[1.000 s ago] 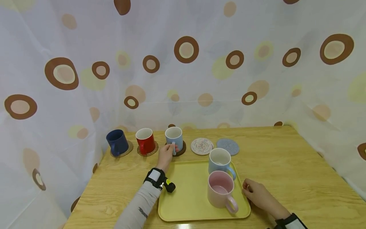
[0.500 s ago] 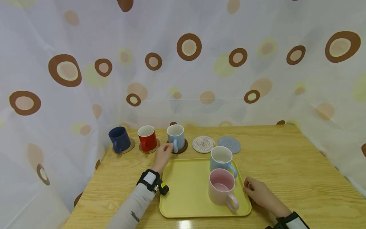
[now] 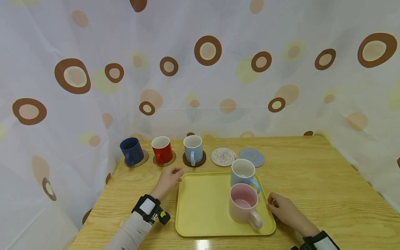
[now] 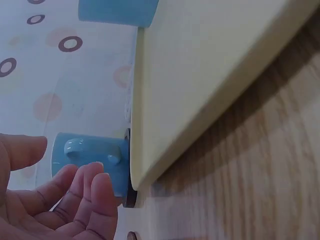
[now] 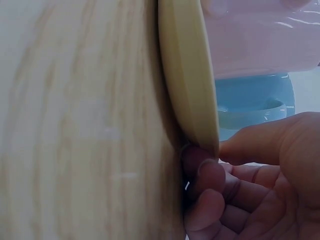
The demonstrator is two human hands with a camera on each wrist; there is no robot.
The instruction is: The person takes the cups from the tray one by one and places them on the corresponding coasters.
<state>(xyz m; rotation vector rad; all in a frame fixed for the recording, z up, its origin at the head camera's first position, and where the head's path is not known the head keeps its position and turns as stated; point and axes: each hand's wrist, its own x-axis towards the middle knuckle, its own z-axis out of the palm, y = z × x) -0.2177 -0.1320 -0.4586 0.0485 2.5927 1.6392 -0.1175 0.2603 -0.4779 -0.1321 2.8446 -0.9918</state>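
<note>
My left hand (image 3: pixel 169 179) hovers off the tray's far left corner, fingers loosely bent around nothing. Beyond it a light blue mug (image 3: pixel 193 148) stands upright on a dark brown coaster (image 3: pixel 202 159), handle towards me. In the left wrist view the thumb (image 4: pixel 26 151) is well apart from the fingers. My right hand (image 3: pixel 286 211) pinches the right rim of the yellow tray (image 3: pixel 200 208), thumb at the edge and fingertips (image 5: pixel 207 210) beneath it. On the tray's right side stand a pink mug (image 3: pixel 238 208) and, behind it, a second light blue mug (image 3: pixel 239 178).
Left of the brown coaster, a red mug (image 3: pixel 162 152) and a navy mug (image 3: pixel 132 152) stand on coasters. To its right lie a speckled white coaster (image 3: pixel 223 157) and a grey-blue coaster (image 3: pixel 252 157). A patterned curtain (image 3: pixel 231 86) hangs behind the wooden table (image 3: pixel 318 180).
My left hand has let go of the light blue mug's handle on the brown coaster and drawn back towards me and left. My right hand stays at the tray's rim.
</note>
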